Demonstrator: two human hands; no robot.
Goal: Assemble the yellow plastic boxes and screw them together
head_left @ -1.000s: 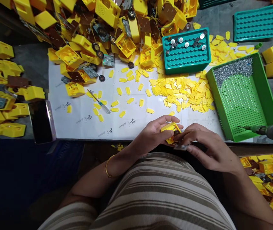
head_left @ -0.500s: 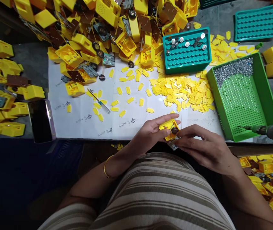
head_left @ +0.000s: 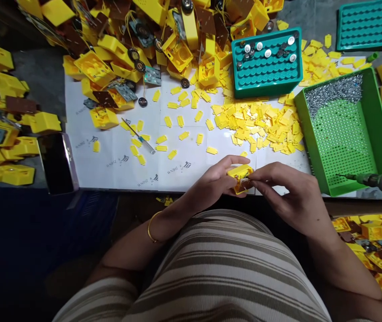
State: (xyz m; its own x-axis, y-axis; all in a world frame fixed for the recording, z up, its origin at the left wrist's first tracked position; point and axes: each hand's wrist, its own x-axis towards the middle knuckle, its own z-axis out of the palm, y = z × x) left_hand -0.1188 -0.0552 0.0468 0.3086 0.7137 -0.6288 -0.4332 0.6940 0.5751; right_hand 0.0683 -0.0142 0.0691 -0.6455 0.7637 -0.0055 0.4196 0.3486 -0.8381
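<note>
My left hand (head_left: 216, 185) wraps round a yellow plastic housing (head_left: 241, 171) just over the table's near edge. Inside the open housing a small brown circuit board (head_left: 243, 184) sits partly in the shell, tilted as far as I can see. The fingertips of my right hand (head_left: 286, 194) pinch the board's right edge, hiding part of it. Beyond my hands lies a heap of small yellow plastic covers (head_left: 261, 125), with more scattered to the left. A screwdriver (head_left: 144, 142) rests among the scattered ones.
A green basket (head_left: 341, 156) with many screws stands at the right, a power screwdriver (head_left: 375, 180) over its near side. A teal tray (head_left: 267, 82) holds several small round parts. Housings with wired boards (head_left: 120, 62) pile up at the back. A phone (head_left: 56, 163) lies left.
The board has been turned from hanging below the housing into its opening, its brown side now showing. The black round speaker is no longer visible. The view has shifted slightly.
</note>
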